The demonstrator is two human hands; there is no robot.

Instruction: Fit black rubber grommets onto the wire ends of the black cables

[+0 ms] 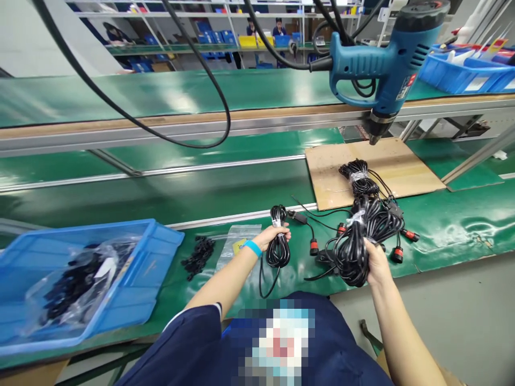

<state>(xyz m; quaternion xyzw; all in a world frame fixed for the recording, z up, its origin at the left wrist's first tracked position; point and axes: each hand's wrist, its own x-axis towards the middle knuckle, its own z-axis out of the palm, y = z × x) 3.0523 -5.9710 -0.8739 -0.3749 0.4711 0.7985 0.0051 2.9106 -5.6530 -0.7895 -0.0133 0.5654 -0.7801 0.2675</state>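
Bench (454, 220) surfaced in green, glossy, creased at right. Metal-edged shelf (281, 88) above, likewise green (light reflects off it in pale patches). Grey floor (462, 300) visible at lower right. Beyond the shelf, white racks (230, 21) stand over a far bench (173, 49), also green.

Site reads as a factory assembly workshop: green-topped workbench (450, 225) with metal framing (281, 127), corded blue power tool (386, 64) above it. Blue plastic bin (129, 305) of bagged black parts and coiled black cables (354, 246) noted at bench level. Background: 3 people (279, 28) at a far bench (181, 50), yellow bins (247, 41), metal shelving (193, 13).
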